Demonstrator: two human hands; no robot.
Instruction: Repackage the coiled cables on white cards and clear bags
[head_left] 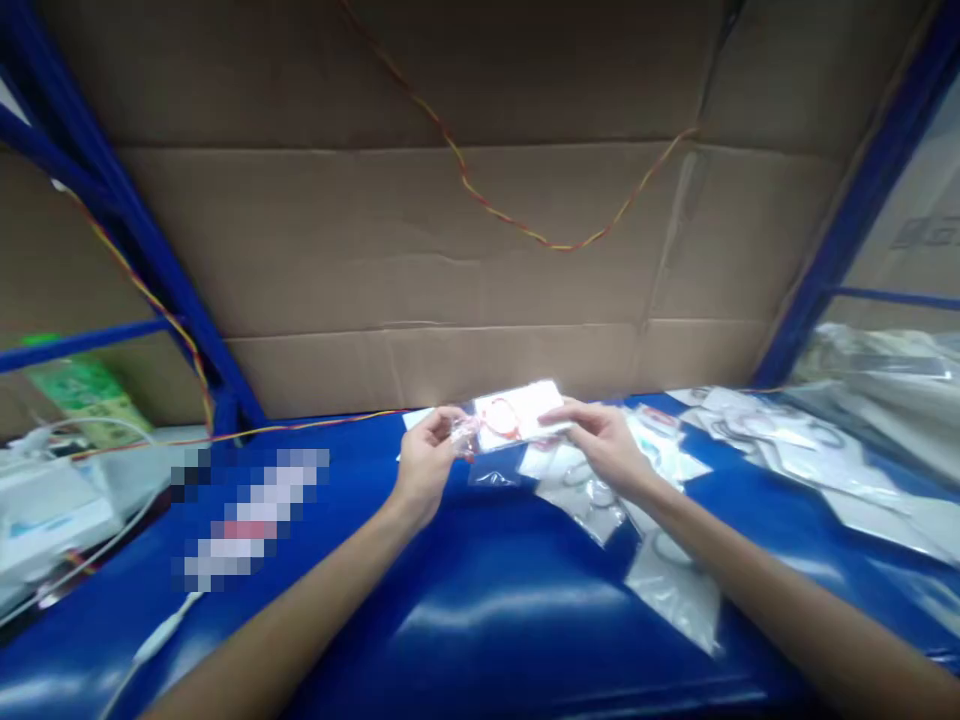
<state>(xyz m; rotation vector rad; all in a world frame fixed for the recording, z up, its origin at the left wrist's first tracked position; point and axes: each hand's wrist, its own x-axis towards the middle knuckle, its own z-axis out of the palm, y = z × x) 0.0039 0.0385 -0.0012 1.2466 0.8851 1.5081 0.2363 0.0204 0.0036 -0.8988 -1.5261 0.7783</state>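
From where I sit at the far end of the feed, I have both hands out at the centre of the frame, a little apart, with one small item between them. My left hand [426,460] pinches some crinkled clear plastic [465,432] at the item's left end, and my right hand [604,445] grips the right end of a white card [536,405], thumb and fingers closed on it. The card is tilted, its right end slightly higher, and glare washes out much of its face; a thin red loop [516,432] shows on its left part. Under and around my right hand I see clear packets [577,490] with pale cards in them, scattered on the blue table [510,620], and one more packet [675,590] lies nearer, below my right forearm. A larger pile of packets [817,450] spreads along the right side of the frame. At lower left I get a pixelated patch [255,520] that I cannot make out, with a white cable [161,635] running from its near end. A green box [90,390] stands at the far left. Brown cardboard [450,240] fills the back between blue posts [150,240], and a twisted red and yellow wire [559,247] sags across it.
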